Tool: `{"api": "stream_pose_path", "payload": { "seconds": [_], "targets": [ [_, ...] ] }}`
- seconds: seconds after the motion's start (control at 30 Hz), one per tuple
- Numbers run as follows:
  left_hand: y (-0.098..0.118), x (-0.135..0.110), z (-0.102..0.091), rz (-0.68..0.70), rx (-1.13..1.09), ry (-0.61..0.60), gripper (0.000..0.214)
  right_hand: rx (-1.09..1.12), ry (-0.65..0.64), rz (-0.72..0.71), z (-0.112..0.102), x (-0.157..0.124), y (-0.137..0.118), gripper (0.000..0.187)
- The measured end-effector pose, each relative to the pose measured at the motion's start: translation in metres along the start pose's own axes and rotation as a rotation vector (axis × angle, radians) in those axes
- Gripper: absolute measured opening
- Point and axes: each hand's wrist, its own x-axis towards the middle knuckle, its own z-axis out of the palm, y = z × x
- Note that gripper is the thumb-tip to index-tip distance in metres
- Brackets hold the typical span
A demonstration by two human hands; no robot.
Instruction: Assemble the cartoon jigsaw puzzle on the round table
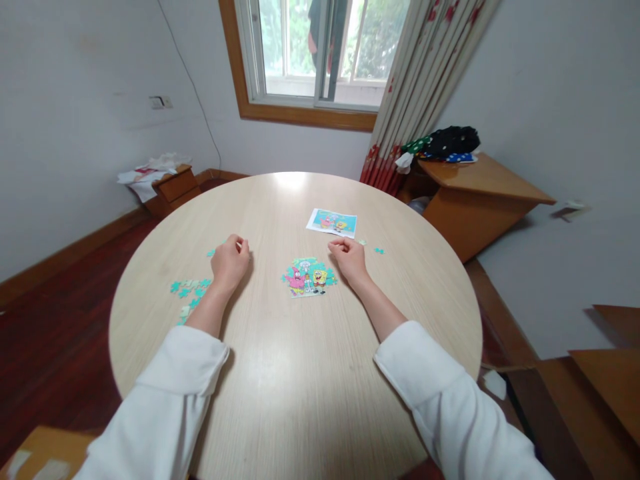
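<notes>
A partly joined jigsaw puzzle (307, 279) with cartoon figures on a turquoise ground lies flat at the table's middle. Its outer edge is uneven, with knobs sticking out. My right hand (351, 260) is closed in a pinch just off the puzzle's upper right side; whatever its fingertips hold is too small to make out. To the left of the puzzle, my left hand (231, 265) hovers with curled fingers, and their contents are hidden. Loose turquoise puzzle pieces (190, 288) are scattered beside and partly behind my left forearm.
A printed reference picture (333, 223) lies beyond the puzzle. A few stray pieces (379, 251) sit right of my right hand. The round wooden table (300, 400) stands before a window. Clothes (453, 142) are heaped on a wooden cabinet (490, 180) at the right.
</notes>
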Motion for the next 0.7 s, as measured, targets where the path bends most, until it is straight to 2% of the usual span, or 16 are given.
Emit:
{"api": "stream_pose_path", "payload": {
  "seconds": [0.17,0.27,0.5,0.6,0.7],
  "targets": [
    [0.001,-0.001,0.001,0.006,-0.002,-0.012,0.025,-0.048,-0.014,-0.037,-0.002,0.001,0.005,0.021],
    [0.001,-0.002,0.001,0.014,-0.014,-0.001,0.025,-0.146,0.017,-0.111,-0.015,0.007,0.007,0.024],
    [0.003,-0.002,0.004,0.078,-0.068,0.018,0.026,-0.362,0.365,-0.179,-0.072,0.031,0.022,0.026],
    [0.003,-0.002,0.005,0.1,-0.094,0.016,0.026,-0.437,0.382,-0.187,-0.085,0.039,0.033,0.029],
    [0.003,-0.003,0.005,0.113,-0.112,0.017,0.025,-0.526,0.324,-0.181,-0.087,0.043,0.041,0.032]
  ]
}}
